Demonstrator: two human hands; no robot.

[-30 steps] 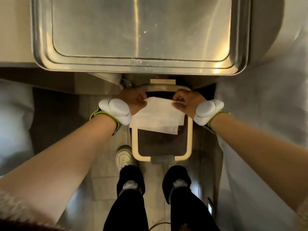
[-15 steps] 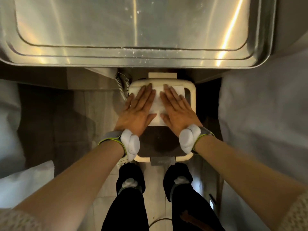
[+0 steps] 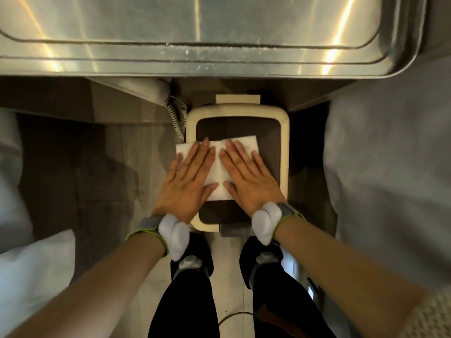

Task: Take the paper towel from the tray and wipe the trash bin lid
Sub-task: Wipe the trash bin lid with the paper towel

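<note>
The trash bin lid (image 3: 284, 152) has a cream rim around a dark brown panel and sits on the floor below the steel tray (image 3: 219, 32). A white paper towel (image 3: 246, 145) lies spread on the lid's middle, its left corner hanging over the left rim. My left hand (image 3: 188, 181) and my right hand (image 3: 249, 179) lie flat side by side on the towel, palms down, fingers pointing away from me, pressing it onto the lid. Most of the towel is hidden under them.
A grey foot pedal (image 3: 235, 231) juts from the bin's near edge, right by my two feet. A coiled cord (image 3: 174, 118) hangs left of the bin. White fabric fills the left (image 3: 31, 276) and right (image 3: 390, 179) sides.
A second ago both hands held the towel by its top corners above the lid. They then pressed it flat at the far edge and have slid it toward me and slightly left.
</note>
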